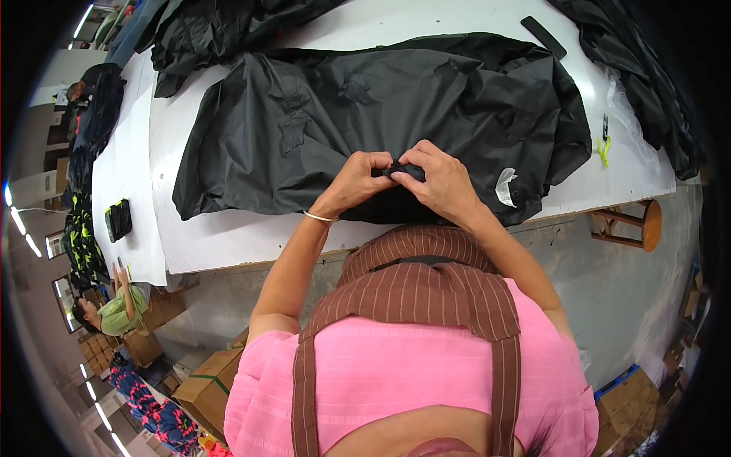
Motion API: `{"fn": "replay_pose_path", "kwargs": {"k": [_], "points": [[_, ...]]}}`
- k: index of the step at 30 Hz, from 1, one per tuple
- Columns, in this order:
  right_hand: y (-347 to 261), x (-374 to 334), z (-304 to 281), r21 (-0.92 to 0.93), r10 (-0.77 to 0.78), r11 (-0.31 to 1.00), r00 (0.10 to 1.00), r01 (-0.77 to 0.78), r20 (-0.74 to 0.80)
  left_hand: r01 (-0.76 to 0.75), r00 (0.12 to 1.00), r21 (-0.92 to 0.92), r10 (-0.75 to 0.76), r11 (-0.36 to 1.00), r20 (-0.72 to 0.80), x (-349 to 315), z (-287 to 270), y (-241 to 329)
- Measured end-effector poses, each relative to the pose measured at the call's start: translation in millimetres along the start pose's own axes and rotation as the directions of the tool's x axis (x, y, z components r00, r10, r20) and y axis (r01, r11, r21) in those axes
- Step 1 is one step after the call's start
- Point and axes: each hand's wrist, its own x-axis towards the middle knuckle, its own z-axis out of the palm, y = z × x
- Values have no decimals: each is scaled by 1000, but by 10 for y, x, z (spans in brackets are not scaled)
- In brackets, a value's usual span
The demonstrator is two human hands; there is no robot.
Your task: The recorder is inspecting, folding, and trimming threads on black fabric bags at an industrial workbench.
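A black jacket (381, 114) of thin shiny fabric lies spread across a white table (228, 236). My left hand (356, 181) and my right hand (442, 179) meet at its near edge, and both pinch the same small bunched bit of black fabric (402, 169) between fingers and thumbs. A thin bracelet circles my left wrist. A white label (505, 185) hangs from the jacket just right of my right hand.
More black garments (221, 30) are piled at the table's far left and along the right edge (647, 84). A flat black strip (544, 36) and a yellow-green tag (604, 148) lie on the table. A wooden stool (636, 225), cardboard boxes (209, 385) and a seated person (114, 312) are around.
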Motion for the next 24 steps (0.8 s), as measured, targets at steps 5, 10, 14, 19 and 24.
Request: {"fn": "replay_pose_path", "kwargs": {"k": [5,10,14,19,24], "points": [[6,14,-103,-179,96,981,991,-77,97,-103,983,86,114,991,-146,-88,125,-67],[12,55,-133,-120,102,989,989,-89,108,-75,985,68,85,995,-150,-73,139,2],[28,91,-115,-212,139,970,987,-119,78,-124,969,130,148,984,-196,-75,170,-58],[200,69,-269,-290,236,931,971,-220,20,-90,982,80,102,993,-159,-94,133,-74],[447,-78,-297,52,242,968,969,-244,44,-48,997,248,63,968,-55,-20,141,43]]}}
